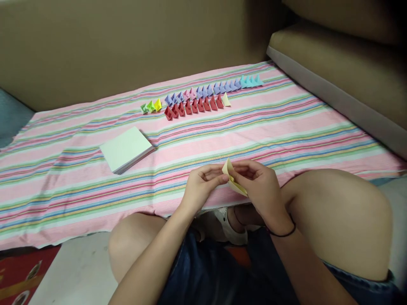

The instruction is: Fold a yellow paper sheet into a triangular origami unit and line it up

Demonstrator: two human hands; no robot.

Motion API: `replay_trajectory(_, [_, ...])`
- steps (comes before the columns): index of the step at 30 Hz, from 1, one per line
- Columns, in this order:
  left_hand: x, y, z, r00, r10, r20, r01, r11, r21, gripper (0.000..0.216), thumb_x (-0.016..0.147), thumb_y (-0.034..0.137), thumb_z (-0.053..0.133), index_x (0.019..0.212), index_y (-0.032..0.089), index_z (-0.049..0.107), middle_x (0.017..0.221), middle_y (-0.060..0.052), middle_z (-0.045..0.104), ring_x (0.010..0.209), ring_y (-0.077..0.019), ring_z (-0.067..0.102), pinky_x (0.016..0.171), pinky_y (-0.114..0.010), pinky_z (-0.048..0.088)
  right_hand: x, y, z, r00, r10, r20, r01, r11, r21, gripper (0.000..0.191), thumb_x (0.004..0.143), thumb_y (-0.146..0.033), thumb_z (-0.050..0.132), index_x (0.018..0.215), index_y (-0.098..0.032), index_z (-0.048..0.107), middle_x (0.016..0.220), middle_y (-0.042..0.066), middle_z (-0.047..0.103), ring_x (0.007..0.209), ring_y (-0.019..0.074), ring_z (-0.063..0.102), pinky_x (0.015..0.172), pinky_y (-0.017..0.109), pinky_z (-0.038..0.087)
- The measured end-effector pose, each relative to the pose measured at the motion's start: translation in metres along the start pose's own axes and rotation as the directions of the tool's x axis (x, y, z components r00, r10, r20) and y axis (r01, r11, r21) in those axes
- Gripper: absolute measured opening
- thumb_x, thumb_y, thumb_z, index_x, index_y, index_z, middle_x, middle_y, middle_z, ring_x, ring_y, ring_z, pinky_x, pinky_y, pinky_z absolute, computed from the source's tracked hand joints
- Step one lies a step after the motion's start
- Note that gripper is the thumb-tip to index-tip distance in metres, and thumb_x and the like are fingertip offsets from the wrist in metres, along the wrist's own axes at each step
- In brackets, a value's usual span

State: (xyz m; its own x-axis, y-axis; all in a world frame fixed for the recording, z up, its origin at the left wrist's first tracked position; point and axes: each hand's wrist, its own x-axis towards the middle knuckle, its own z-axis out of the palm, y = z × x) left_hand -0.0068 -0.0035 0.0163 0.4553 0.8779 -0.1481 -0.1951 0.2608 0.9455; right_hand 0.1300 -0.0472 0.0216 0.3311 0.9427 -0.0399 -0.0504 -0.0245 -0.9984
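Between my two hands is a pale yellow paper boat (pixel 238 187), held up just over the near edge of the cloth. My left hand (pixel 205 182) pinches its left side, the thumb pressed on the paper. From the other side my right hand (pixel 259 182) grips it, fingers curled behind and the thumb near the middle fold. Beyond them stand folded paper boats in rows: a red row (pixel 194 106), a long row of purple boats (pixel 208 90), light blue ones (pixel 251 81) at its right end, and a cream one (pixel 226 100) after the reds.
A stack of pale paper sheets (pixel 126 149) lies on the striped cloth (pixel 79 182) to the left. Green and yellow boats (pixel 151 106) stand behind it. A brown cushioned back (pixel 133 46) borders the far side, and thick cushions (pixel 337 76) the right.
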Motion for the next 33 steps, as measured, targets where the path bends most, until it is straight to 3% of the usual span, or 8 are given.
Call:
replay_trajectory(3, [0.0,0.001,-0.001,1.0,-0.007,-0.011,0.007,1.0,0.008,0.029,0.059,0.025,0.084,0.084,0.015,0.073,0.073,-0.003,0.073,0.071,-0.0154,0.068,0.072,-0.025,0.053,0.0,-0.001,-0.002,0.999,0.032,0.028,-0.033,0.999,0.031,0.028,0.066,-0.036,0.079,0.086,-0.019,0.071,0.075,0.004,0.073,0.068,0.018,0.069,0.059,0.025,0.054])
replay_trajectory(8, [0.001,0.001,-0.001,0.993,-0.037,-0.112,0.038,0.999,0.001,0.027,0.055,0.027,0.086,0.071,0.013,0.07,0.067,-0.003,0.071,0.063,-0.0125,0.065,0.067,-0.023,0.051,-0.001,-0.001,-0.007,0.991,0.048,0.127,-0.067,0.987,0.144,0.029,0.082,-0.044,0.062,0.097,-0.021,0.068,0.086,0.004,0.073,0.078,0.0174,0.069,0.07,0.029,0.056])
replay_trajectory(12, [0.002,0.0,0.0,0.988,-0.022,-0.153,0.017,0.999,-0.032,0.028,0.056,0.029,0.086,0.066,0.013,0.066,0.063,-0.001,0.069,0.059,-0.0103,0.062,0.064,-0.021,0.049,-0.003,0.002,-0.008,0.978,0.035,0.203,-0.041,0.999,0.023,0.033,0.07,-0.038,0.076,0.096,-0.021,0.066,0.094,0.004,0.072,0.087,0.0187,0.067,0.077,0.03,0.054])
replay_trajectory(16, [0.002,0.002,-0.001,0.995,0.003,-0.1,-0.001,1.0,0.021,0.026,0.062,0.03,0.082,0.066,0.013,0.063,0.065,-0.002,0.069,0.061,-0.0115,0.063,0.065,-0.023,0.049,-0.003,0.005,-0.009,0.969,0.084,0.234,-0.066,0.994,-0.086,0.026,0.072,-0.041,0.072,0.082,-0.018,0.068,0.079,0.005,0.072,0.076,0.0195,0.067,0.071,0.032,0.053])
replay_trajectory(21, [0.0,0.009,-0.008,0.997,-0.023,0.08,0.007,0.981,0.195,0.027,0.066,0.028,0.079,0.086,0.014,0.067,0.078,-0.003,0.071,0.076,-0.0161,0.066,0.072,-0.025,0.05,-0.001,0.007,-0.015,0.954,0.081,0.29,-0.033,0.986,-0.164,0.026,0.073,-0.042,0.07,0.081,-0.017,0.07,0.077,0.004,0.071,0.074,0.0194,0.064,0.066,0.03,0.049])
replay_trajectory(25, [-0.001,0.011,-0.01,0.998,-0.013,0.058,-0.005,0.95,0.311,0.02,0.068,0.029,0.076,0.079,0.012,0.071,0.075,-0.005,0.072,0.072,-0.0178,0.067,0.069,-0.026,0.051,-0.002,0.011,-0.017,0.95,0.079,0.303,-0.021,0.982,-0.189,0.028,0.074,-0.043,0.069,0.083,-0.017,0.071,0.079,0.004,0.071,0.075,0.0193,0.063,0.066,0.03,0.047])
replay_trajectory(33, [-0.001,0.012,-0.009,1.0,0.007,-0.006,-0.005,0.951,0.309,0.023,0.065,0.034,0.079,0.071,0.013,0.073,0.071,-0.006,0.073,0.066,-0.017,0.067,0.063,-0.024,0.053,-0.004,0.015,-0.021,0.945,0.119,0.303,-0.058,0.977,-0.205,0.025,0.076,-0.039,0.067,0.086,-0.016,0.071,0.074,0.002,0.07,0.067,0.0163,0.063,0.06,0.027,0.048])
